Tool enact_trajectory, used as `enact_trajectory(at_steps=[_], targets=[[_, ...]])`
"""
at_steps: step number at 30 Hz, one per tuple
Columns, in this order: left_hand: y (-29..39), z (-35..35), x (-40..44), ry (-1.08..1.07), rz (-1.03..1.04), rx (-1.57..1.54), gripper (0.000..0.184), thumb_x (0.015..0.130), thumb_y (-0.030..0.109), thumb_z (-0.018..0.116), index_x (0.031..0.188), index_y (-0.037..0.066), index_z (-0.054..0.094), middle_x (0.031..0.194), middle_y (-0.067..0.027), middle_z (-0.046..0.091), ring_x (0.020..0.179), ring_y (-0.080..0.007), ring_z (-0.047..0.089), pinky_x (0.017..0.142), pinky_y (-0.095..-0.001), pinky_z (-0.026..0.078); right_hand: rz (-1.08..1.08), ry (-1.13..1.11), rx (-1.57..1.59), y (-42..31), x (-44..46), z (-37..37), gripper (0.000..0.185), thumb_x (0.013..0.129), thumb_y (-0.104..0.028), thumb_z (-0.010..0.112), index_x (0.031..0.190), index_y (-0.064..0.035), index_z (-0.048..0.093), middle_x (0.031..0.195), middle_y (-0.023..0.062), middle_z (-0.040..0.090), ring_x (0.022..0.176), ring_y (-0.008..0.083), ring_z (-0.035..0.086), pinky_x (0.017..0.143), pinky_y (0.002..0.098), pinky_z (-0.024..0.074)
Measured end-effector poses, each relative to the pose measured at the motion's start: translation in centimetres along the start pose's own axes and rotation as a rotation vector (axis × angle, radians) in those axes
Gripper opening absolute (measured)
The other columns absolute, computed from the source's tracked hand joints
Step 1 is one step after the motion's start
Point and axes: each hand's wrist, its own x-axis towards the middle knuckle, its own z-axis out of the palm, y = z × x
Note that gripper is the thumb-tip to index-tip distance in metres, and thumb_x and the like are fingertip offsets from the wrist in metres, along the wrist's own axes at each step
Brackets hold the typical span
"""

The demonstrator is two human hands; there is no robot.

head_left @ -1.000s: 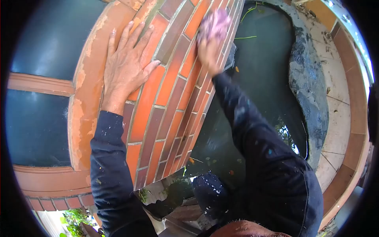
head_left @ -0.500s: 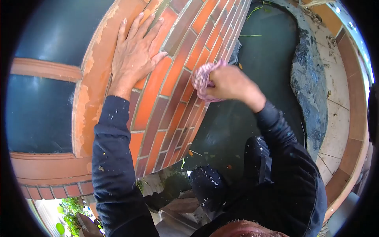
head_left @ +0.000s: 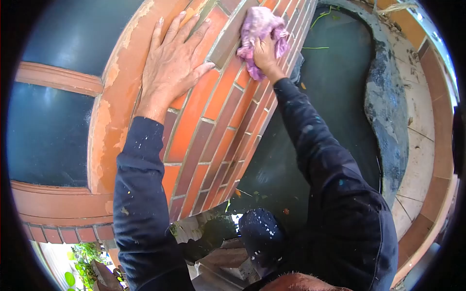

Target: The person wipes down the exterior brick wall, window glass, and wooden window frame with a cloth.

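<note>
My left hand (head_left: 172, 68) lies flat with spread fingers on the upper edge of the brick-tiled wall (head_left: 191, 140), beside the peeling orange frame (head_left: 108, 121). A crumpled pink-purple cloth (head_left: 259, 26) is in my right hand (head_left: 264, 54), pressed against the tiles farther up the wall. The fingers are partly tucked into the cloth. The tiles are orange and dark brown with pale joints.
Dark water (head_left: 335, 82) of a pond with floating leaves lies right of the wall, edged by a grey stone rim (head_left: 386, 116). Dark glass panes (head_left: 48, 131) are at left. A green plant (head_left: 86, 262) stands at lower left. My knee (head_left: 262, 233) is below.
My right hand has moved up and slightly left along the wall with the cloth, which is now spread wider on the tiles. My left hand keeps its place on the wall.
</note>
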Motion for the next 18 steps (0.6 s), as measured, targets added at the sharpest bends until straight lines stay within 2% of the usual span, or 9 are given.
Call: enact_trajectory(at_steps=[2, 4, 5, 6, 8, 9, 12, 15, 18], targets=[[-0.5, -0.1, 0.3, -0.011, 0.007, 0.024, 0.083, 0.088, 0.049, 0.075, 0.160, 0.025, 0.040, 0.163, -0.0027, 0.041, 0.156, -0.0235, 0.026, 0.130, -0.0492, 0.013, -0.054, 0.046, -0.096, 1.0, -2.4, 1.5, 0.030, 0.098, -0.020, 0.057, 0.106, 0.0076, 0.066, 0.101, 0.0276, 0.068, 0.093, 0.0454, 0.062, 0.082, 0.0495, 0.0495], [0.2, 0.3, -0.2, -0.028, 0.015, 0.012, 0.084, 0.087, 0.049, 0.075, 0.160, 0.025, 0.040, 0.163, -0.0028, 0.041, 0.155, -0.0234, 0.026, 0.130, -0.0494, 0.013, 0.634, -0.163, -0.026, -4.2, -5.0, -0.4, 0.029, 0.098, -0.021, 0.057, 0.096, 0.0071, 0.063, 0.099, 0.0307, 0.065, 0.092, 0.0467, 0.059, 0.080, 0.0545, 0.0450], [0.1, 0.2, -0.1, -0.033, 0.012, 0.018, 0.085, 0.087, 0.049, 0.075, 0.160, 0.025, 0.039, 0.163, -0.0027, 0.041, 0.155, -0.0232, 0.026, 0.130, -0.0493, 0.013, 0.302, -0.118, -0.148, -3.4, -10.6, 0.4, 0.027, 0.098, -0.019, 0.057, 0.086, 0.0044, 0.059, 0.093, 0.0312, 0.063, 0.087, 0.0473, 0.057, 0.076, 0.0578, 0.0409], [0.0, -0.2, 0.2, -0.027, 0.004, 0.033, 0.085, 0.087, 0.049, 0.076, 0.160, 0.025, 0.039, 0.163, -0.0027, 0.041, 0.155, -0.0229, 0.026, 0.130, -0.0491, 0.013, 0.552, -0.191, -0.027, -8.5, -13.6, -2.0, 0.023, 0.096, -0.016, 0.057, 0.102, 0.0050, 0.064, 0.107, 0.0328, 0.064, 0.100, 0.0486, 0.059, 0.089, 0.0582, 0.0437], [0.1, -0.5, 0.3, -0.019, -0.008, 0.027, 0.085, 0.087, 0.050, 0.075, 0.160, 0.025, 0.039, 0.163, -0.0024, 0.040, 0.155, -0.0226, 0.025, 0.130, -0.0489, 0.013, 0.320, -0.270, 0.092, -14.0, -20.1, -5.7, 0.053, 0.093, -0.011, 0.056, 0.145, 0.0014, 0.052, 0.149, 0.0289, 0.048, 0.144, 0.0482, 0.037, 0.123, 0.0576, 0.0214], [0.2, -0.5, 0.2, -0.041, -0.016, 0.015, 0.085, 0.087, 0.050, 0.075, 0.160, 0.025, 0.040, 0.163, -0.0022, 0.040, 0.156, -0.0222, 0.025, 0.130, -0.0486, 0.013, 0.312, -0.354, 0.067, -16.2, -22.5, -7.6, 0.054, 0.092, -0.010, 0.058, 0.144, 0.0002, 0.053, 0.148, 0.0277, 0.050, 0.145, 0.0477, 0.037, 0.123, 0.0558, 0.0235], [0.0, -0.3, 0.1, -0.041, -0.013, 0.014, 0.087, 0.085, 0.053, 0.074, 0.160, 0.024, 0.040, 0.165, -0.0010, 0.038, 0.156, -0.0232, 0.025, 0.129, -0.0497, 0.014, 0.184, -0.534, 0.088, -16.2, -23.5, -10.0, 0.054, 0.090, -0.011, 0.060, 0.143, -0.0006, 0.055, 0.146, 0.0266, 0.052, 0.142, 0.0482, 0.041, 0.122, 0.0561, 0.0257], [0.1, -0.5, 0.1, -0.043, -0.015, 0.013, 0.087, 0.085, 0.054, 0.074, 0.160, 0.025, 0.040, 0.165, -0.0011, 0.039, 0.156, -0.0232, 0.025, 0.129, -0.0490, 0.013, 0.309, -0.810, 0.002, -13.1, -13.5, -11.3, 0.036, 0.085, -0.031, 0.074, 0.082, 0.0029, 0.062, 0.088, 0.0256, 0.062, 0.084, 0.0434, 0.061, 0.080, 0.0550, 0.0468], [-0.1, -0.1, 0.1, -0.023, -0.018, -0.008, 0.088, 0.085, 0.052, 0.075, 0.161, 0.026, 0.040, 0.165, -0.0001, 0.039, 0.156, -0.0226, 0.026, 0.129, -0.0487, 0.014, 0.234, -0.692, 0.152, -12.1, -3.3, -12.1, 0.037, 0.082, -0.034, 0.075, 0.092, 0.0007, 0.065, 0.098, 0.0215, 0.065, 0.098, 0.0411, 0.061, 0.097, 0.0510, 0.0422]])
